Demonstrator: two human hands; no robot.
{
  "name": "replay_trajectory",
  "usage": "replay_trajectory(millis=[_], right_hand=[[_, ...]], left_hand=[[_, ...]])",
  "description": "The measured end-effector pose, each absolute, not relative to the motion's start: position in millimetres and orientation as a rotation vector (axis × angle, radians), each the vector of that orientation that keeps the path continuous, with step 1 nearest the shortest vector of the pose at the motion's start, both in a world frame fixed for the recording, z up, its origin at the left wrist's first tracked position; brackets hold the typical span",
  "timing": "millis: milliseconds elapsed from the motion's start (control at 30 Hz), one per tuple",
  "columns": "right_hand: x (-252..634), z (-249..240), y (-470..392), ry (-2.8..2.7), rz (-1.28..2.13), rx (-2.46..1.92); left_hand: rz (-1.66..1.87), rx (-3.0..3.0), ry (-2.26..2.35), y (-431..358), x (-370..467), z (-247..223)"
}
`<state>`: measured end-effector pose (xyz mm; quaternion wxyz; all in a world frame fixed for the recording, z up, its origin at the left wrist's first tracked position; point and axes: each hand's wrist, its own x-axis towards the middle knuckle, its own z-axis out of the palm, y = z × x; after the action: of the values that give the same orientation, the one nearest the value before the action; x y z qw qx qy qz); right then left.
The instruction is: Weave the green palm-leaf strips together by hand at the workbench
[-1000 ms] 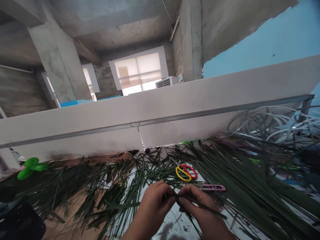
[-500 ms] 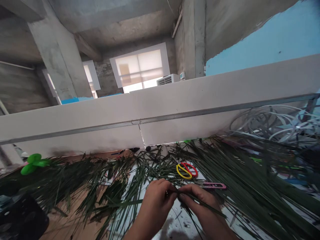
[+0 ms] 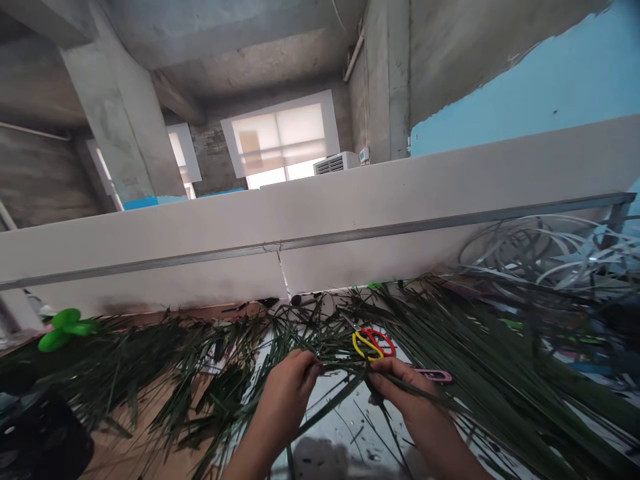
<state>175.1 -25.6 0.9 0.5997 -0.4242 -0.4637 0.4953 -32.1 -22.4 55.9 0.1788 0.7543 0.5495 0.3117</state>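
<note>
Green leaf strips (image 3: 340,395) stretch between my two hands above a white board (image 3: 325,433). My left hand (image 3: 296,381) is closed, its fingertips pinching the end of a thin strip. My right hand (image 3: 397,383) pinches the strips where they cross, and several ends hang below and to the right of it. Scissors with one yellow and one red handle (image 3: 374,344) lie just beyond my right fingers. A pink-handled cutter (image 3: 438,376) lies behind my right hand, partly hidden by it.
Long green leaves (image 3: 480,353) spread over the right side, cut leaves (image 3: 170,353) over the left. A green balloon shape (image 3: 67,328) and a dark container (image 3: 43,437) are at the left. White strips (image 3: 540,250) coil at the right by a white partition (image 3: 350,200).
My left hand has moved left, away from my right hand, and the strips now show between them. My right hand has shifted slightly and covers more of the cutter.
</note>
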Motion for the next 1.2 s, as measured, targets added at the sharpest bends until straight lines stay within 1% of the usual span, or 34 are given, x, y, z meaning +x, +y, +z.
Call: replay_trajectory(millis=[167,333,467,600,767,967,1100,1200], right_hand=[[179.2,-1.3,-19.2,-1.010,1.217,-0.964],[176.5,-10.0,-15.1,-1.028,1.305,-0.929],[170.7,-14.3,-20.2,-1.045,1.345,-0.872],[168.0,-8.6,-29.1,-1.203,1.350,-0.840],[168.3,-2.6,-32.2,-1.299,1.346,-0.873],[170.6,-7.9,-29.6,-1.340,1.316,-0.906],[172.1,-9.8,-31.2,-1.411,1.266,-0.927],[172.0,-6.6,-33.6,-1.466,1.203,-0.972]], left_hand=[[0.919,1.571,1.137,-17.0,-32.0,49.7],[0.977,1.296,0.918,-22.4,-26.2,51.4],[1.003,1.224,0.922,-20.8,-13.7,43.0],[1.016,1.188,0.927,-17.9,-2.2,32.0],[1.023,1.258,0.954,-25.3,-0.3,33.9],[0.968,1.252,0.940,-24.6,1.1,33.3],[1.072,1.201,0.948,-19.6,2.9,26.3],[1.060,1.166,0.936,-18.4,1.5,24.4]])
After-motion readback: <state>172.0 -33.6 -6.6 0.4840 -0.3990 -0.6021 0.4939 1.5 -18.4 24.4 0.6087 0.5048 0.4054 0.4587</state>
